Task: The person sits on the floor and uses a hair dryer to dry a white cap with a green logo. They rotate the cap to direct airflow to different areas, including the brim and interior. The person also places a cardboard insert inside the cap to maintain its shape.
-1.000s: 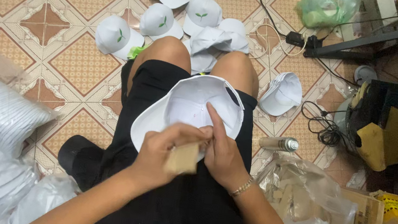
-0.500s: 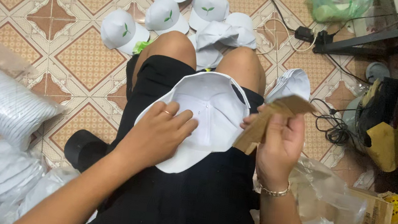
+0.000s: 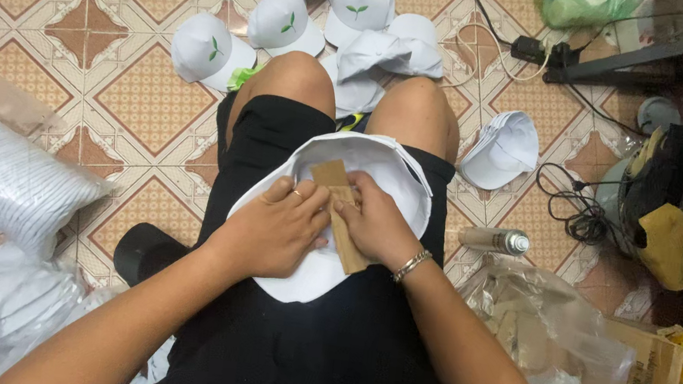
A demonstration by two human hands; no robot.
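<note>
Both hands' grip pinching tan cardboard strip (image 3: pixel 340 215) inside upturned white cloth cap (image 3: pixel 387 172) on lap; L hand (image 3: pixel 272 227) steadying, R hand (image 3: pixel 377 222) pressing strip flat.

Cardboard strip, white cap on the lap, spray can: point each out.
cardboard strip (image 3: pixel 345 245), head view, lower half.
white cap (image 3: pixel 395 177), head view, inner crown.
spray can (image 3: pixel 492 240), head view, silver body.

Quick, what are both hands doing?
Left hand: pressing the cardboard strip into the white cap.
Right hand: shut on the cardboard strip.
</note>
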